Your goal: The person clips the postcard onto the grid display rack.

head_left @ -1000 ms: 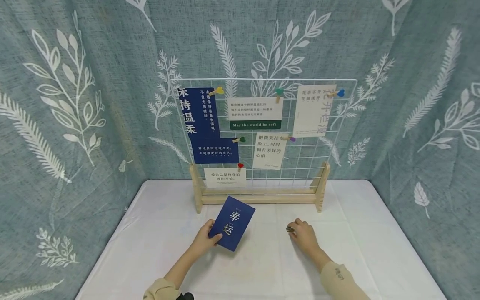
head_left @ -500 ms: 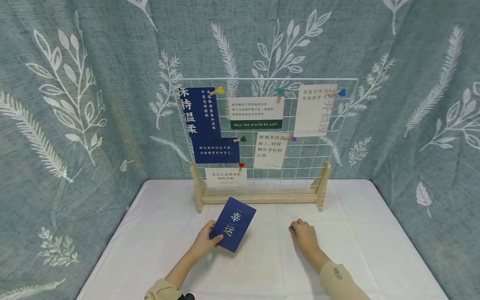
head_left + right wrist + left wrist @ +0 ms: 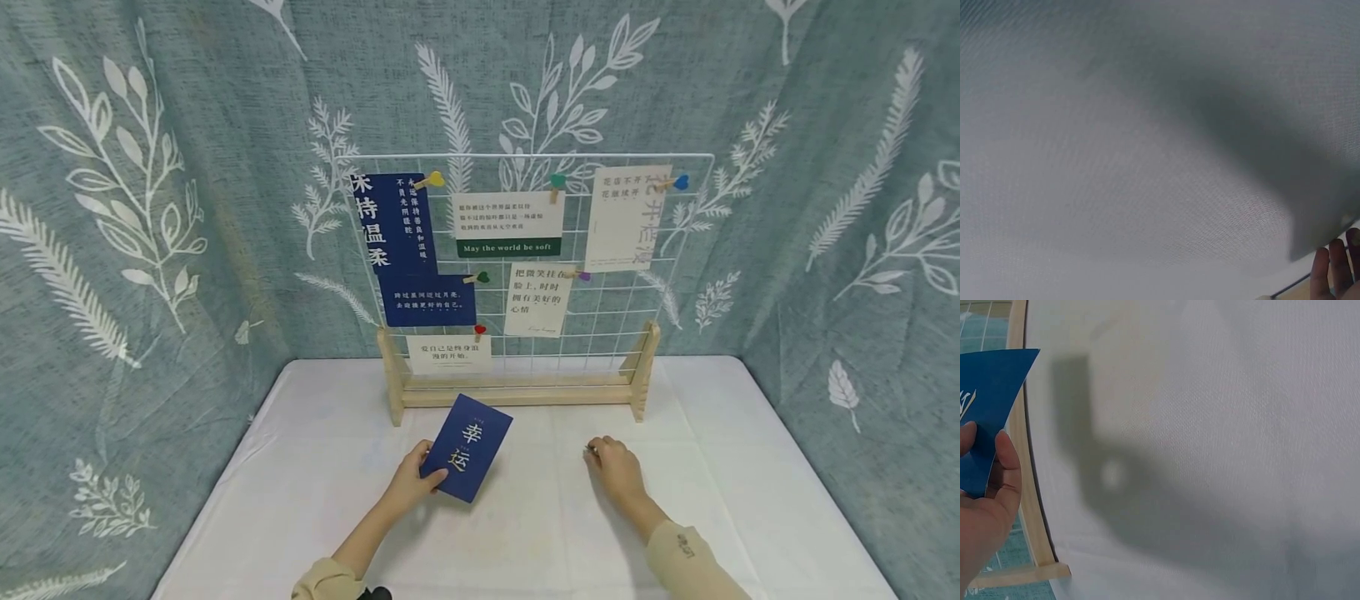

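Observation:
My left hand pinches a dark blue card by its lower left edge, thumb on the front face. Pale and gold characters are printed on the card, which is held tilted above the table. In the left wrist view the card shows at the left edge, with the thumb over it and fingers behind. To the right, my right hand is held low over the table, thumb and fingertips together on a small dark thing. Most of that thing is hidden by the fingers; I cannot tell its kind.
Behind the hands stands a white wire grid in a wooden stand. Several cards hang on it from heart-topped clips, including a blue card with a yellow clip. A white cloth covers the table, and patterned curtains enclose it.
My right hand has shifted slightly to the right, and the small dark thing in its fingers has turned out of sight and partly back. The left hand and blue card have barely moved.

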Demonstrator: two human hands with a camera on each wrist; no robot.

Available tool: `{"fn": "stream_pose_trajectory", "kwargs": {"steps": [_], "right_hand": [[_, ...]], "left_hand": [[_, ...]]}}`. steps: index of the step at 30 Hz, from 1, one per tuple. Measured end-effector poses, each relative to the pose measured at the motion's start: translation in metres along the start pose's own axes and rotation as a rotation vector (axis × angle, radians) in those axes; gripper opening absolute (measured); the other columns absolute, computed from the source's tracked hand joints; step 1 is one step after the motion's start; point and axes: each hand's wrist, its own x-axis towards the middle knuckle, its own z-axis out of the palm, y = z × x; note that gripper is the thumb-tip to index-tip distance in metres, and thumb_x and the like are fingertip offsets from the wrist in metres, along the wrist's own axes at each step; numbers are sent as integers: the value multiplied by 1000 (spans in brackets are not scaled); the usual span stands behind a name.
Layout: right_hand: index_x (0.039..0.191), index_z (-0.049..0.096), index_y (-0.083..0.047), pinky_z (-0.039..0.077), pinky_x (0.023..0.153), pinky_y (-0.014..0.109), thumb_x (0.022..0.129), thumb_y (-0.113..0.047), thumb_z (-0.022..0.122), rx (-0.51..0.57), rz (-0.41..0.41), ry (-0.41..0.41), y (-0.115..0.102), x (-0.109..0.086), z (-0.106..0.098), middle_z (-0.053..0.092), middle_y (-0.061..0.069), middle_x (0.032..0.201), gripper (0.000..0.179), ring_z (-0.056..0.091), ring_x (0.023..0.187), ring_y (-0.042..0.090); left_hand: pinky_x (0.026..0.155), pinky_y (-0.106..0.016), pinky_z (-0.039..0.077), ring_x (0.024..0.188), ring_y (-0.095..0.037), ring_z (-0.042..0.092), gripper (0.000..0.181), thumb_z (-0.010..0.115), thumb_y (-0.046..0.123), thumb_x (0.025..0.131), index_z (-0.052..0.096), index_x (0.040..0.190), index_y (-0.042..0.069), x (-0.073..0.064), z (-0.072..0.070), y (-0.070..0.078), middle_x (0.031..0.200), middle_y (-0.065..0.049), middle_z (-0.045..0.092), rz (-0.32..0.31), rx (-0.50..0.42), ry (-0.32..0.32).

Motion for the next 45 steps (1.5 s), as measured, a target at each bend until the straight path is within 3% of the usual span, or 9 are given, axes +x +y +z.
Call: {"fn": "stream_pose_trajectory", "kwargs": {"steps": [12, 18, 23, 25, 29, 32, 40, 45], "right_hand": [[89, 67, 2, 54, 61, 36, 81, -4, 69, 38, 53, -5, 0, 1, -6, 70, 13, 80, 10, 66, 70, 25], [91, 66, 3, 52, 57, 33, 79, 0, 69, 60, 78, -10, 3, 0, -12, 67, 12, 75, 12, 62, 65, 22], [99, 65, 7, 51, 57, 32, 77, 2, 70, 100, 110, -10, 6, 0, -15, 64, 12, 74, 23, 57, 64, 17], [100, 65, 8, 53, 62, 33, 77, 1, 71, 129, 115, -26, 7, -1, -15, 64, 13, 77, 25, 58, 67, 19], [95, 66, 7, 55, 70, 37, 77, -1, 72, 171, 113, -65, 6, -2, -13, 65, 13, 83, 21, 62, 76, 25], [90, 67, 5, 55, 71, 36, 78, -1, 71, 195, 128, -79, 4, -3, -13, 66, 12, 83, 14, 64, 78, 26], [78, 65, -1, 54, 66, 34, 77, 0, 71, 217, 141, -65, -1, -4, -14, 69, 10, 78, 6, 63, 72, 20], [74, 62, -4, 53, 63, 30, 72, 3, 75, 185, 96, -71, -2, -5, -14, 67, 7, 73, 14, 62, 68, 17]], "left_hand": [[54, -22, 48, 68, -21, 61, 20, 57, -9, 86, 46, 102, -9, 1, 4, 2, 88, -28, 63, 16, 9, 7], [54, -21, 48, 69, -19, 61, 21, 58, -8, 86, 46, 103, -10, 4, 8, 1, 93, -32, 63, 31, -25, -22], [66, -31, 57, 82, -35, 67, 26, 60, -9, 84, 45, 104, -15, 6, 12, 4, 100, -37, 61, 73, -72, -67], [71, -30, 57, 88, -43, 66, 27, 61, -9, 83, 44, 102, -16, 6, 13, 5, 102, -39, 61, 87, -100, -87], [67, -23, 54, 86, -46, 66, 23, 60, -12, 82, 45, 99, -16, 8, 15, 8, 98, -40, 62, 97, -125, -115], [65, -23, 54, 83, -47, 66, 21, 59, -12, 82, 45, 99, -17, 10, 18, 10, 95, -40, 62, 120, -99, -141], [66, -25, 55, 82, -50, 65, 22, 59, -13, 81, 45, 97, -18, 17, 31, 14, 91, -42, 62, 159, -99, -156], [64, -26, 56, 80, -46, 67, 21, 59, -13, 81, 46, 97, -15, 21, 38, 16, 92, -40, 63, 128, -98, -143]]}}
